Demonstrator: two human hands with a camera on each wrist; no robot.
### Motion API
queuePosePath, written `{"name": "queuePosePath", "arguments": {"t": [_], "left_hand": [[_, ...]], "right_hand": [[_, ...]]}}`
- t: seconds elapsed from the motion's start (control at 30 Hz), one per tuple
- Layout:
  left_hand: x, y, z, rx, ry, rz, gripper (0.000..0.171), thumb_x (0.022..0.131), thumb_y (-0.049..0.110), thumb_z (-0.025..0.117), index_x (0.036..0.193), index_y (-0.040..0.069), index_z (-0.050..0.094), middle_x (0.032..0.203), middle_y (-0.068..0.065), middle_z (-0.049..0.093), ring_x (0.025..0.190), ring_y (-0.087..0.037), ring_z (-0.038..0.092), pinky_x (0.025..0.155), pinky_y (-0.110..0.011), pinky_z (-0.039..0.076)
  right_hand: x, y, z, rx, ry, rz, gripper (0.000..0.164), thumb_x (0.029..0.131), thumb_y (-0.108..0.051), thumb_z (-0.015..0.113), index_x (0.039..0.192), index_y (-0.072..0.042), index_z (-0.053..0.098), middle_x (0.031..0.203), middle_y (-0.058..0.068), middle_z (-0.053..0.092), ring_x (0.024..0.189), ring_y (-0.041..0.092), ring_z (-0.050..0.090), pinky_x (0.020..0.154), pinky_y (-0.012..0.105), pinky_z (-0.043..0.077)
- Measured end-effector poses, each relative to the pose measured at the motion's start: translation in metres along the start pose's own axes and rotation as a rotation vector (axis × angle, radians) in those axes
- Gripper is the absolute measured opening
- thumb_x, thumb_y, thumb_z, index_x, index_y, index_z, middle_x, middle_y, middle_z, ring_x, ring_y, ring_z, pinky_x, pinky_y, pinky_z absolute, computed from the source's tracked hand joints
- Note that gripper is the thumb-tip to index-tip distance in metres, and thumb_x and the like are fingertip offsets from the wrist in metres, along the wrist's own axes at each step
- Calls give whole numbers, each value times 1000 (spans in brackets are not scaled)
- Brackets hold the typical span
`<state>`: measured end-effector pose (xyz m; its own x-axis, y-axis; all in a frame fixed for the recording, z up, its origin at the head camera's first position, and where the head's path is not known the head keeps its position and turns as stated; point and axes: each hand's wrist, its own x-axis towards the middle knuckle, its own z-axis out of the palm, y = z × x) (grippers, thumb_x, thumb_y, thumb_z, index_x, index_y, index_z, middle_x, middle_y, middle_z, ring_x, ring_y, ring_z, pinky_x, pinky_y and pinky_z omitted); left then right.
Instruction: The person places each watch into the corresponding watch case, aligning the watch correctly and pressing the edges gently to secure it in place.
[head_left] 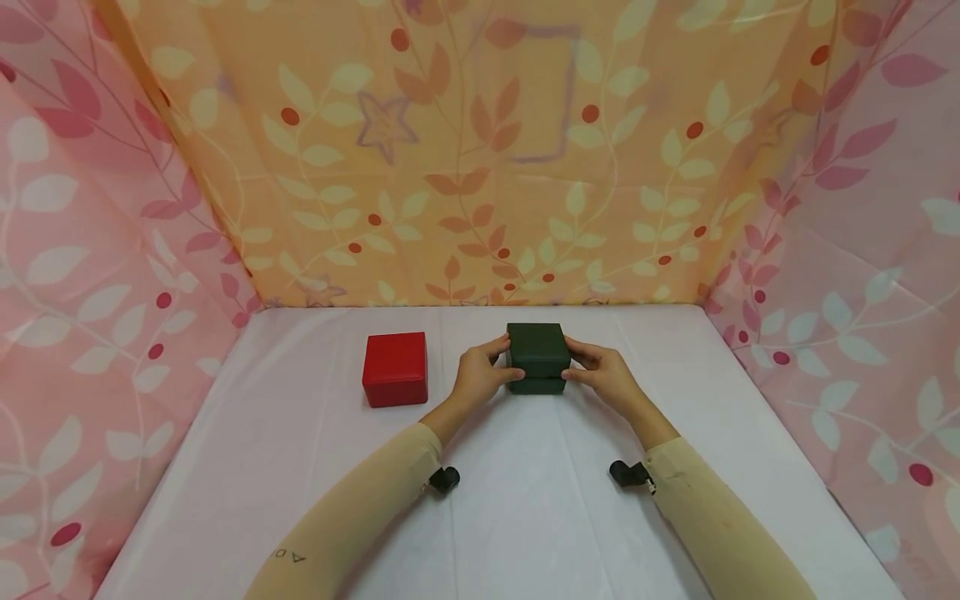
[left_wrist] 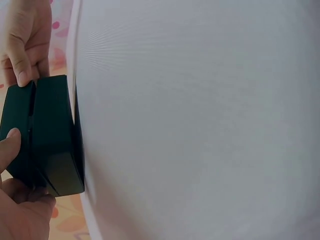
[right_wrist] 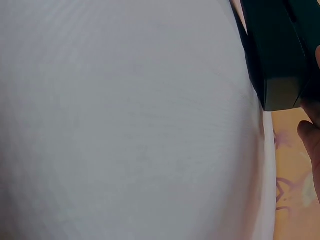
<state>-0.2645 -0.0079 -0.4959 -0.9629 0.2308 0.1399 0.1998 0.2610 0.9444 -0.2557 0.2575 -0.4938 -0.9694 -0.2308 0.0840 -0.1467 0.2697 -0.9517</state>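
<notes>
A dark green box (head_left: 537,346) with a lid stands on the white-covered table, toward the back. My left hand (head_left: 477,373) grips its left side, thumb at the front near the seam and fingers along the side. On the opposite side my right hand (head_left: 603,377) holds it the same way, thumb on the front corner. In the left wrist view a narrow dark gap runs along the seam between the lid and base of the green box (left_wrist: 52,120). Only part of the green box (right_wrist: 277,55) shows in the right wrist view, at the upper right.
A red box (head_left: 395,369), closed, sits to the left of the green one. White cloth covers the table (head_left: 510,517). An orange leaf-patterned curtain (head_left: 465,208) hangs along the back, with pink patterned curtains (head_left: 97,333) at both sides.
</notes>
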Motion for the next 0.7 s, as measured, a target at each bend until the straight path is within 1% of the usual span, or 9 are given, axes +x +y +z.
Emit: {"name": "queuePosePath", "arguments": {"t": [0.1,0.27,0.33,0.4,0.57,0.7], "left_hand": [[0,-1,2,-3,6,-8,72,78,7,89,142,2,58,152,1,54,141,-17,50,113,-35,44],[-1,2,4,-12,29,-19,70,77,4,89,140,-1,59,151,-1,54,140,-20,51,112,-37,45],[-2,3,4,-8,39,-23,70,76,2,89,139,-2,60,150,-3,55,139,-22,52,111,-37,45],[-3,4,5,-6,48,-24,69,76,1,89,139,-3,60,149,-4,56,138,-23,53,111,-37,45],[-5,5,8,-21,59,-18,69,76,-1,88,138,-4,60,149,-6,56,137,-24,54,111,-36,45],[-8,5,10,-62,54,-24,68,76,-6,86,138,-7,58,149,-10,55,138,-26,53,111,-38,45]], "right_hand": [[0,1,1,2,4,8,69,88,-3,79,150,-4,50,154,18,47,142,31,47,95,15,51],[0,2,2,7,4,10,70,87,-1,79,150,-1,49,155,18,47,142,32,46,102,27,50],[1,3,1,13,5,13,70,87,0,79,149,0,49,155,19,46,143,33,45,104,29,49],[1,4,1,18,6,17,69,86,0,79,149,0,49,156,18,46,143,33,45,103,28,49],[1,6,2,22,2,20,69,87,0,79,149,1,49,156,18,46,143,32,46,96,18,51],[-2,4,3,28,-5,26,70,86,1,79,149,2,48,157,20,45,143,34,45,92,16,53]]}}
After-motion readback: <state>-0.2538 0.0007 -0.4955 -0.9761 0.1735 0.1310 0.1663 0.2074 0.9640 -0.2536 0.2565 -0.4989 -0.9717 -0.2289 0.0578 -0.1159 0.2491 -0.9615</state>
